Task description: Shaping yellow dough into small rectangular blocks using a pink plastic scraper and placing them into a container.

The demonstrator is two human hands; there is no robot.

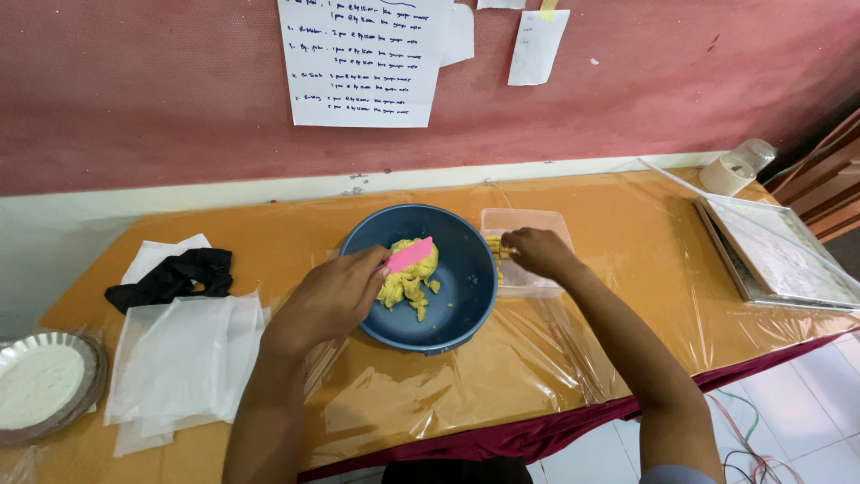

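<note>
Left hand: the left hand (333,300) lay over the near-left rim of the bowl (459,305), fingers closed on a pink scraper (409,254).
Scraper axis: its long edge ran from the fingertips up and to the right, tilted, with the far end over the dough (408,280).
Dough: a yellow lump lay inside the bowl, left of its centre, just beyond and to the right of the left hand; the scraper appeared to touch its top.
Right hand: the right hand (536,252) reached past the bowl's right rim into a clear tub (527,222), fingers curled together over small yellow pieces (494,246); whether it pinched one could not be told.
Tub: it stood on the tabletop (627,269) touching or just beside the bowl's far-right edge.
Nearer hand: the left hand was nearer the dough; the right was at the tub, apart from the lump.
Left side: white paper sheets (184,354), a black cloth (175,276) and a foil dish of white powder (40,385) lay well apart from both hands.
Right side: a tray (779,255) lay at the far right.
</note>
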